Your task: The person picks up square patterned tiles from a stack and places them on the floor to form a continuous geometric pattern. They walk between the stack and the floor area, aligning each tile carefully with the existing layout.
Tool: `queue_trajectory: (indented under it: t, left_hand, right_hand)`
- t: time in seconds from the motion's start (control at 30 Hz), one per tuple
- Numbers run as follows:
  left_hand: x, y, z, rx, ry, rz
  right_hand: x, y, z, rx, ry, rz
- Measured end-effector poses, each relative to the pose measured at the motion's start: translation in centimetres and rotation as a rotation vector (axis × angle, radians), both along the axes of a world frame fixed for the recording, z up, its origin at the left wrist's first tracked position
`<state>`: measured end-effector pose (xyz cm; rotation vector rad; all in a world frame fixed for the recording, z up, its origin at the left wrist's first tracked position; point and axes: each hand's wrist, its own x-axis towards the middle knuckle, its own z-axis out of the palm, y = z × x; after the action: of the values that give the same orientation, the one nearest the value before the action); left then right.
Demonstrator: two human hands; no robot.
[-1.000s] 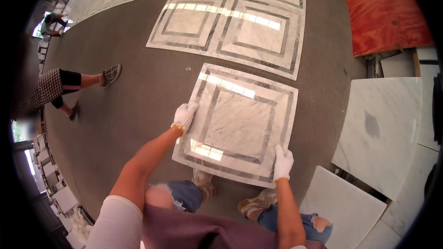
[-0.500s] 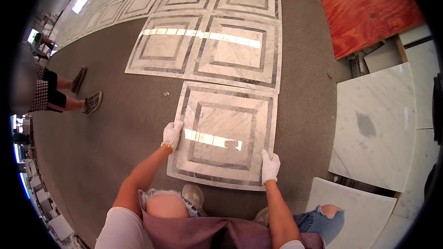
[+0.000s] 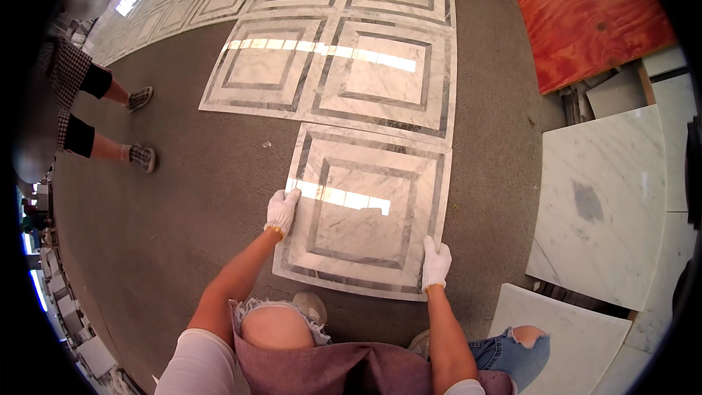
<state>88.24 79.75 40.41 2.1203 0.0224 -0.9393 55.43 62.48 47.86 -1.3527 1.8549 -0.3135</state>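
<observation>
White-and-grey marble panel (image 3: 365, 208) is being held just beside the laid slab (image 3: 384, 77) ahead; left grip (image 3: 281, 211) and right grip (image 3: 436, 263) are pinching its side edges. Uneven lowering could be chipping its border or trapping hidden fingers.

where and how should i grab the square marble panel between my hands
Probably by its left and right edges, hands coming from either side: the panel is broad and flat, both side edges border grey floor, and the far edge lies right by the patterned panels, leaving little finger room there.
</observation>
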Motion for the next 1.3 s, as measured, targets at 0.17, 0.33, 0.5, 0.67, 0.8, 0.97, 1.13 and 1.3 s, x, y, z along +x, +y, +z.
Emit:
queue_trajectory:
  t: [0.17, 0.33, 0.5, 0.67, 0.8, 0.97, 1.13, 1.3]
  left_hand:
    - [0.7, 0.4, -1.3, 0.040, -0.039, -0.035]
    - [0.8, 0.1, -1.2, 0.047, 0.029, 0.010]
    - [0.9, 0.3, -1.6, 0.054, 0.016, 0.011]
    - [1.1, 0.5, -2.5, 0.070, 0.034, 0.007]
    - [1.1, 0.2, -2.4, 0.045, 0.030, 0.019]
    - [1.4, 0.6, -3.2, 0.098, 0.000, -0.027]
    - [1.9, 0.1, -2.3, 0.214, -0.057, -0.155]
    - [1.8, -1.8, 1.2, 0.460, -0.227, -0.462]
  right_hand:
    - [-0.1, 0.2, -0.7, 0.012, -0.033, 0.030]
    - [0.0, 0.5, -0.8, 0.007, 0.020, 0.080]
    - [0.3, 0.5, -0.5, 0.034, 0.049, 0.082]
    - [0.8, 0.4, 0.2, 0.038, 0.094, 0.127]
    - [0.2, 0.3, -0.6, 0.051, 0.114, 0.138]
    - [0.6, 0.1, 0.1, 0.070, 0.151, 0.181]
    - [1.3, -0.2, 0.9, 0.132, 0.224, 0.204]
    - [0.5, -0.4, 0.2, 0.162, 0.350, 0.245]
